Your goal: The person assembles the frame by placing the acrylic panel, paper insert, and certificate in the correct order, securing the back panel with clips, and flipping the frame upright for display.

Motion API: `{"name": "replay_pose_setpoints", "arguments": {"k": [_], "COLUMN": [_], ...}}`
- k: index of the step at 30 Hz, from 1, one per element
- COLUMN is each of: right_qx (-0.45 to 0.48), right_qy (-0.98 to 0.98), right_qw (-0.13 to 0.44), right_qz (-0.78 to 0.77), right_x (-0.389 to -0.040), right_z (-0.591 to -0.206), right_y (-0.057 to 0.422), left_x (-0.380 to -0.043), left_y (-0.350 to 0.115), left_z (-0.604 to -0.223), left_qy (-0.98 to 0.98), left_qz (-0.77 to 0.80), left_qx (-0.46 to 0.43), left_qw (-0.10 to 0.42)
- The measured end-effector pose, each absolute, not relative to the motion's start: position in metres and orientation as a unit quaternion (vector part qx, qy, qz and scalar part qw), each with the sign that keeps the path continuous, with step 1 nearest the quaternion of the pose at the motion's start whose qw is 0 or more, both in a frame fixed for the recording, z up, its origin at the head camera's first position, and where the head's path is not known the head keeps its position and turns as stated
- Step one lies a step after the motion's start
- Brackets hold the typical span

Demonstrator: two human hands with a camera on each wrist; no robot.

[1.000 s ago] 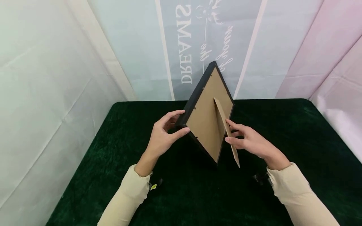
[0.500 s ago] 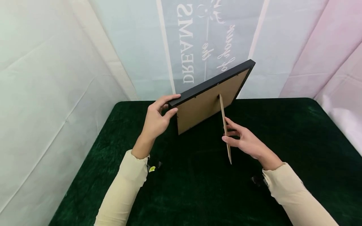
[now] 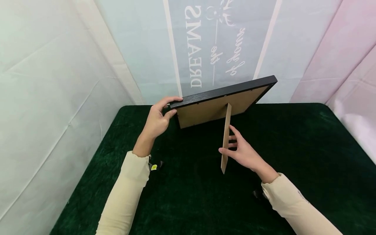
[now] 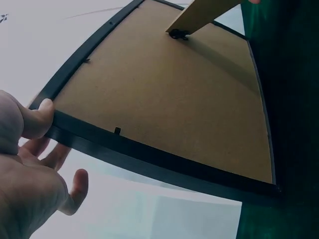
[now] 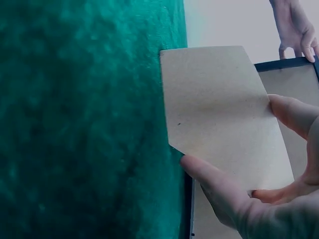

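A black picture frame [image 3: 226, 93] with a brown backing board [image 4: 164, 94] stands tilted at the back of the table, its back facing me. My left hand [image 3: 157, 119] grips its upper left corner, thumb on the back side and fingers over the top edge. From the middle of the backing, a flat brown easel stand [image 3: 226, 140] sticks out towards me, joined at a small black hinge [image 4: 178, 34]. My right hand [image 3: 242, 151] holds this stand by its edges between thumb and fingers, as the right wrist view shows. The front of the picture frame is hidden.
A dark green velvet cloth [image 3: 188, 195] covers the table. Behind it hangs a pale backdrop [image 3: 147, 49] with mirrored lettering, close to the frame. White fabric [image 3: 53, 114] hangs at the left, pinkish fabric [image 3: 332, 65] at the right.
The picture frame has turned from a diagonal pose to nearly level, its back swinging round to face me. My left hand moved left and away; my right hand shifted slightly left with the stand.
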State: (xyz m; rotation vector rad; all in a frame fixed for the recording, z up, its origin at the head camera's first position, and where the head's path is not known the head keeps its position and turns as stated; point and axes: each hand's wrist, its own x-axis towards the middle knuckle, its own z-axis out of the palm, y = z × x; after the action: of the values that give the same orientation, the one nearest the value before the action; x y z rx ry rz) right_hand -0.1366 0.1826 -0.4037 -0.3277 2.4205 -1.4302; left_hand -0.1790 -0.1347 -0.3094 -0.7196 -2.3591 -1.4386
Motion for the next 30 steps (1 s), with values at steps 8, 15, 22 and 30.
{"name": "replay_pose_setpoints", "arguments": {"k": [8, 15, 22, 30], "right_qx": [-0.114, -0.091, -0.069, -0.118], "right_qy": [0.845, 0.800, 0.780, 0.692], "right_qw": [0.147, -0.006, -0.081, -0.070], "right_qz": [-0.501, -0.594, -0.616, -0.709], "right_x": [-0.143, -0.154, -0.178, -0.202], "right_z": [-0.393, -0.367, -0.352, -0.332], "right_y": [0.200, 0.242, 0.266, 0.272], "left_x": [-0.163, -0.123, -0.103, -0.098], "left_y": [-0.125, -0.093, -0.052, -0.023], "left_z": [-0.319, -0.334, -0.369, -0.398], "left_qy": [-0.818, -0.804, -0.892, -0.916], "left_qz": [-0.456, -0.455, -0.398, -0.326], "left_qx": [-0.272, -0.183, -0.191, -0.205], "left_qw": [0.223, 0.336, 0.099, -0.112]}}
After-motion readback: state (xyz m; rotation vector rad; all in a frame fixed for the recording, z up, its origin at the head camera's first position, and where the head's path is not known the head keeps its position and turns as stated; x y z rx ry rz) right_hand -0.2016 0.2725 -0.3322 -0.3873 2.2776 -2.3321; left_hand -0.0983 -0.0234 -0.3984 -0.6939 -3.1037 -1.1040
